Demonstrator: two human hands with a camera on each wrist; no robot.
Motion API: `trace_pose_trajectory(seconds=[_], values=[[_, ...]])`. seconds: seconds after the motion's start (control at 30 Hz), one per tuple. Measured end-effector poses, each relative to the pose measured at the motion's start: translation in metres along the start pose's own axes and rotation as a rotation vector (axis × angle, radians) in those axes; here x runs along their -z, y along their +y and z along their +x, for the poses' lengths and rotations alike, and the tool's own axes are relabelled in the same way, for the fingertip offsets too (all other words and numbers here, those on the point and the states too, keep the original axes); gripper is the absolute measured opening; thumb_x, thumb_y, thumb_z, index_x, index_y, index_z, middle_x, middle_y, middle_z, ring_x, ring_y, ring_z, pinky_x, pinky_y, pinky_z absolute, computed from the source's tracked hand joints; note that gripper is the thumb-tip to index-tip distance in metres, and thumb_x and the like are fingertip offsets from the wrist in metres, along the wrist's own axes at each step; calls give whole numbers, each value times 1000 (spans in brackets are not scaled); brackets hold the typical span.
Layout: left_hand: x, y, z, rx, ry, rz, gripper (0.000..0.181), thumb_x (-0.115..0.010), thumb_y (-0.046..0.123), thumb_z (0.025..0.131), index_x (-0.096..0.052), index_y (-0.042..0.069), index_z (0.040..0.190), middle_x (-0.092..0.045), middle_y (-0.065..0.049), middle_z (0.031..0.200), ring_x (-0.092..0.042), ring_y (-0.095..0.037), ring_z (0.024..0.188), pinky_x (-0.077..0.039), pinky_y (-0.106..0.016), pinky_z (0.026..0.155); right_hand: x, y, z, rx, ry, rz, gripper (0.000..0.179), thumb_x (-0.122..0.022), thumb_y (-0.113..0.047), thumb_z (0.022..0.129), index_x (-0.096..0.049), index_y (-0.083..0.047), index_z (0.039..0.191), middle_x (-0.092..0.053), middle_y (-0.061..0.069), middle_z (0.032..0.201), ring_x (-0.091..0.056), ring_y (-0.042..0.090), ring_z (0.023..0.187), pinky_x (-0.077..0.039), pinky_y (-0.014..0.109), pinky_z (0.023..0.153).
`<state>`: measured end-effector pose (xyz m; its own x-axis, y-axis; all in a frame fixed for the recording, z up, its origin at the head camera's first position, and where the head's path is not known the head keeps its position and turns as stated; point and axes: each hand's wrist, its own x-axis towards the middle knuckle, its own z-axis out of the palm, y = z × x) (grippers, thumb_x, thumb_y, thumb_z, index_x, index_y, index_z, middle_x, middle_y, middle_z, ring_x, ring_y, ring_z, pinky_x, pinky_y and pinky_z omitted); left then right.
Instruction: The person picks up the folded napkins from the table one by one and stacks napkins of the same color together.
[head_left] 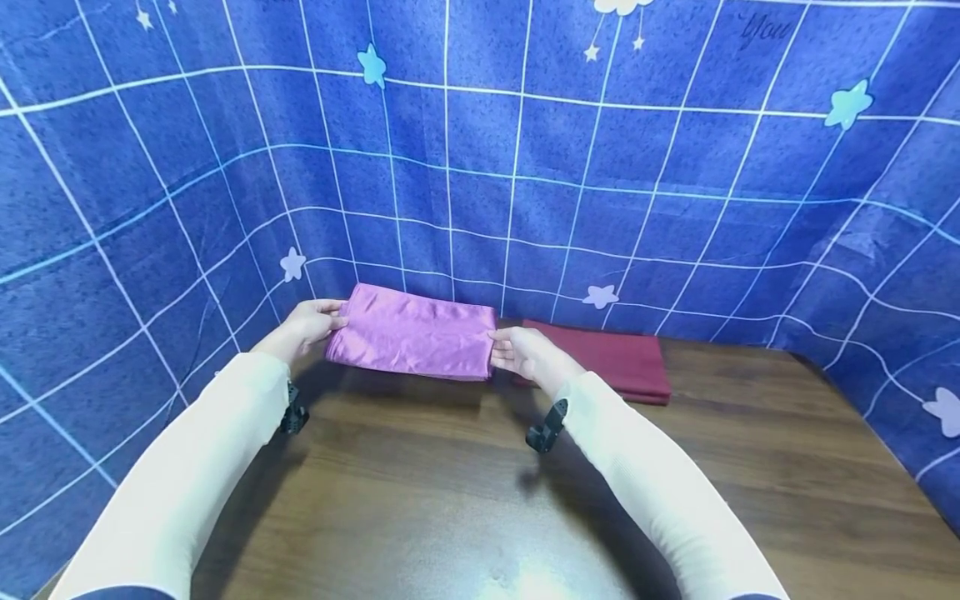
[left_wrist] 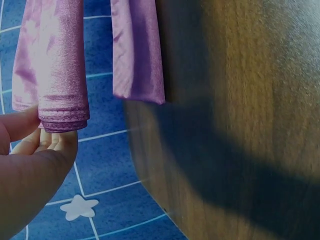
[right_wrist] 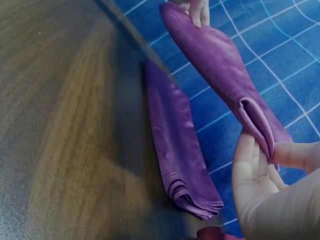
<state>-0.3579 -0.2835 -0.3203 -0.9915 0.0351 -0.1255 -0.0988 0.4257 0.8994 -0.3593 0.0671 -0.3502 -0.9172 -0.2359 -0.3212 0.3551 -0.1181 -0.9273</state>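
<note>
A folded, shiny purple cloth (head_left: 420, 333) is stretched between both hands above the back of the table. My left hand (head_left: 303, 325) pinches its left end, thumb on one face and fingers on the other. At the opposite end, my right hand (head_left: 528, 354) pinches the folded edge, with the layers (right_wrist: 255, 122) showing as a loop beside the thumb. A second folded purple cloth (right_wrist: 177, 142) lies on the table below the held one; the head view hides it. Right of my right hand lies a folded dark red cloth (head_left: 615, 358), partly behind that hand.
The brown wooden table (head_left: 420, 483) has a rounded corner at the back right. A blue curtain (head_left: 525, 183) with white grid lines and stars hangs right along the table's back and sides. Small black devices (head_left: 547, 425) are strapped to both wrists.
</note>
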Motion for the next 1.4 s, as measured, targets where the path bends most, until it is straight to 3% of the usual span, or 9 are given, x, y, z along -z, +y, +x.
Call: trace_pose_trajectory(seconds=[0.13,0.27,0.43,0.57,0.8,1.0,1.17,1.27,1.4], values=[[-3,1,5,-19,38,16,53,-50,5,98,-33,-4,147,-46,-23,144,-51,6,84,-49,-14,83,-2,-5,-7,-24,64,10,32,-53,-7,96,-52,1,127,-61,8,101,-61,17,92,-48,37,103],[-6,0,10,-24,64,-118,52,-53,3,96,-36,-6,145,-68,-2,109,-55,6,77,-51,-13,72,1,-5,2,-18,97,46,25,-57,-5,94,-57,2,119,-62,7,91,-61,16,84,-52,36,98],[-12,-2,14,-38,190,-167,47,-62,5,92,-46,-5,135,-61,19,75,-56,3,74,-51,-15,69,4,-2,11,17,97,39,21,-62,-4,91,-62,4,110,-65,13,96,-64,20,89,-56,35,89],[-14,-2,19,-23,265,-134,43,-64,6,90,-50,-5,128,-60,17,77,-54,3,74,-49,-14,68,-2,-3,7,21,146,14,22,-58,-4,93,-59,3,114,-60,10,96,-60,18,90,-54,35,94],[-21,2,23,43,239,-236,49,-62,5,92,-47,-4,137,-63,11,86,-56,0,72,-53,-17,63,-3,-3,10,51,188,25,7,-58,-4,92,-58,-3,99,-56,5,81,-56,12,71,-57,23,67],[-24,-5,29,26,231,-226,47,-63,7,91,-52,-2,136,-65,-6,112,-57,-2,76,-54,-20,70,-2,4,20,35,196,31,26,-57,-5,94,-59,3,118,-56,7,88,-57,12,67,-55,22,63],[-23,-10,33,-18,203,-275,43,-68,7,87,-60,-2,129,-70,1,96,-59,-4,74,-54,-22,66,0,7,26,31,214,32,33,-56,-5,95,-56,6,126,-57,9,93,-56,12,69,-55,23,70],[-26,-11,36,-14,240,-265,41,-67,5,88,-60,-2,128,-70,0,97,-58,-1,71,-53,-19,64,1,7,29,38,222,27,34,-55,-5,95,-56,6,127,-57,10,94,-55,12,68,-54,23,68],[-29,-10,37,12,297,-168,42,-64,7,91,-57,-3,132,-63,-7,117,-52,2,71,-48,-12,63,0,5,30,37,225,17,34,-56,-5,95,-56,5,128,-56,9,94,-53,13,67,-53,20,62]])
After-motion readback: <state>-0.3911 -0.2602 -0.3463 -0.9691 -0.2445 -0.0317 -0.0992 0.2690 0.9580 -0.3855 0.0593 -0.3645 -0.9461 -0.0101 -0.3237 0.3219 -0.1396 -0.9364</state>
